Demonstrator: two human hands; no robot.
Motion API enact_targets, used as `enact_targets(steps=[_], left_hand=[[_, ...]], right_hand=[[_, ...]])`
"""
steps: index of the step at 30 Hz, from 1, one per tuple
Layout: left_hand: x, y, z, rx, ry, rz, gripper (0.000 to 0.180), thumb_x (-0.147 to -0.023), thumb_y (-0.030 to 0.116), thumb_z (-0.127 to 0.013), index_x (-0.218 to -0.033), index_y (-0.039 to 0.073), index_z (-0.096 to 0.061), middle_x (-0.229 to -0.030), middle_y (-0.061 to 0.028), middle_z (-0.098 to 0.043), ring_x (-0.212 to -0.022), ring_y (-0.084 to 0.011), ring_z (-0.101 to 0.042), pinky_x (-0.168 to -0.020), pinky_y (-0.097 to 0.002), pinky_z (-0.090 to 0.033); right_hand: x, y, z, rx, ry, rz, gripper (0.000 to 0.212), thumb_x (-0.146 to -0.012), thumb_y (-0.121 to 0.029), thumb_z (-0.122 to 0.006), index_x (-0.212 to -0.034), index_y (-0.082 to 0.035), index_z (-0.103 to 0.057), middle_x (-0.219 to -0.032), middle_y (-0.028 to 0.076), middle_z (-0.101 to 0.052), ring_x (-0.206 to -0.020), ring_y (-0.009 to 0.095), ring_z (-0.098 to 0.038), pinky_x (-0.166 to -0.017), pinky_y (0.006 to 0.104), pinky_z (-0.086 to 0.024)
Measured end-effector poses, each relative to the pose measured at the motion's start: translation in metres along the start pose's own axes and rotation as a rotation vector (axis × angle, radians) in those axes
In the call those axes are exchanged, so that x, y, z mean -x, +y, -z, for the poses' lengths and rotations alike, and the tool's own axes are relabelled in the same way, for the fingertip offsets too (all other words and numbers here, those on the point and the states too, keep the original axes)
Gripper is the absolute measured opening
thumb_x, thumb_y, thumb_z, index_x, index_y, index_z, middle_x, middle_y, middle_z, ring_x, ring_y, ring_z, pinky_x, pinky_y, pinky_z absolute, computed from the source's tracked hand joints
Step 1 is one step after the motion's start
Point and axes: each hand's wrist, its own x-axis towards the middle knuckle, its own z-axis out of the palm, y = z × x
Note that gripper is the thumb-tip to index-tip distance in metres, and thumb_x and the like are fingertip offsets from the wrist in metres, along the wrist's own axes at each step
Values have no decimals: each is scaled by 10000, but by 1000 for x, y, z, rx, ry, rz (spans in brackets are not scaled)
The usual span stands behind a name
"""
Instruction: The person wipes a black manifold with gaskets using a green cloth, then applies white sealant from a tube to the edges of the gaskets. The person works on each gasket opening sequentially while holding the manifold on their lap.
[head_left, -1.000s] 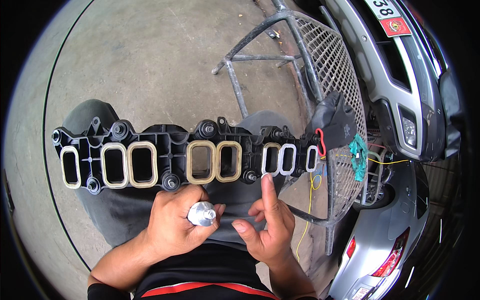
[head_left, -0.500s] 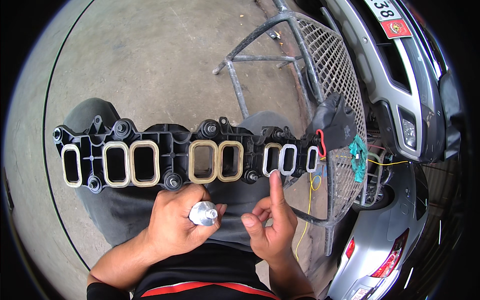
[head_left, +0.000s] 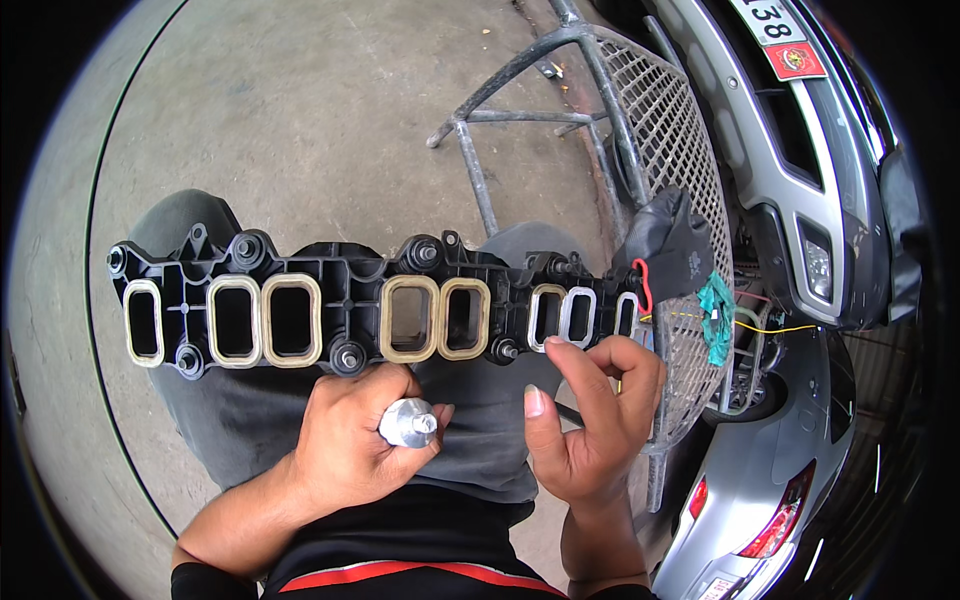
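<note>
A long black plastic intake manifold (head_left: 349,268) lies across my thighs, its row of rectangular ports facing up. Most ports are rimmed by a beige gasket (head_left: 386,320); towards the right end the rims look whiter, as on this white-coated gasket (head_left: 567,320). Just below the manifold's middle, my left hand (head_left: 340,430) is closed around a silver metal tube (head_left: 405,424), nozzle end pointing up. My right hand (head_left: 605,420) has thumb and fingers apart. Its index fingertip is at the lower edge of a port rim near the right end; whether it presses there I cannot tell.
Right of the manifold stands a metal frame with a mesh panel (head_left: 645,110), bearing a black glove (head_left: 668,240) and a teal cloth (head_left: 715,320). A yellow cord (head_left: 770,325) runs past it. Two silver cars (head_left: 770,470) are parked at the right, over a concrete floor (head_left: 300,110).
My right hand has shifted right and turned, its index finger now bent leftward instead of pointing straight up. My left hand keeps the tube in nearly the same place.
</note>
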Motion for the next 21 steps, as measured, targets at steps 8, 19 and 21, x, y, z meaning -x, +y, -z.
enact_targets(steps=[8,19,21], left_hand=[[2,-1,1,-5,-22,21,287,-865,170,-838,-803,46,-586,-662,-102,-623,-562,-273,-672,-502,-368,-500],[1,-1,1,11,-31,36,281,-857,161,-841,-802,34,-597,-673,-116,-636,-553,-269,-673,-501,-363,-505],[1,-1,1,11,-29,36,282,-855,160,-843,-801,34,-597,-671,-117,-635,-553,-269,-673,-501,-362,-505]], right_hand=[[-3,2,-2,64,-44,39,376,-784,-265,-799,-1126,-109,-781,-1037,93,-570,-903,255,-529,-841,410,-388],[-5,8,3,250,-28,173,329,-786,-330,-808,-1061,-151,-797,-1077,77,-589,-982,251,-553,-873,417,-400],[-5,8,5,245,0,163,342,-786,-347,-812,-1074,-163,-800,-1093,69,-593,-1016,251,-552,-893,429,-402]])
